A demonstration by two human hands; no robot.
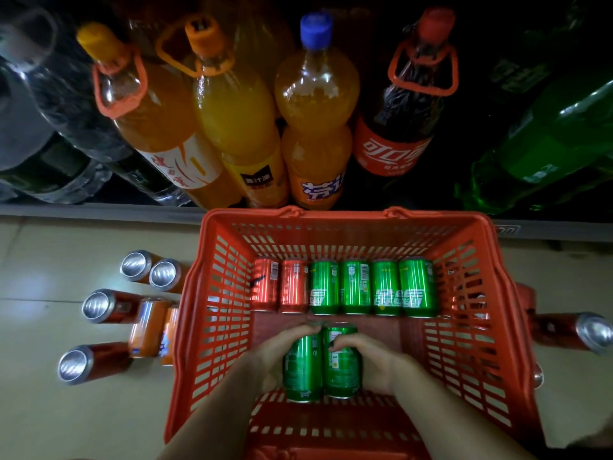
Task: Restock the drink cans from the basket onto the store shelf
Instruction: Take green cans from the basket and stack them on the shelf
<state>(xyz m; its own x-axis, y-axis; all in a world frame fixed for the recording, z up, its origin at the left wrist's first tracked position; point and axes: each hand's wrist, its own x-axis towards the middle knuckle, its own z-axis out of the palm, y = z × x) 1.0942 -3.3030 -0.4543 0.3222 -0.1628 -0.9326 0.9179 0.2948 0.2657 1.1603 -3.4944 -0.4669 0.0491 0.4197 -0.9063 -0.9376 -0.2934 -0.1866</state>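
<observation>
Shelf (99, 212) bottles (one reads 可口); hands (326, 355) grip two green cans (321, 363).

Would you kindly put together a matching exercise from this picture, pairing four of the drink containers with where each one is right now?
Things:
1. pair of green cans
2. red cans in the row
3. orange cans
4. blue-capped orange bottle

Places:
A. lying on the floor left of the basket
B. standing on the shelf behind the basket
C. held between the left hand and right hand in the basket
D. at the left end of the row along the basket's far wall

Pairs: 1-C, 2-D, 3-A, 4-B
</observation>
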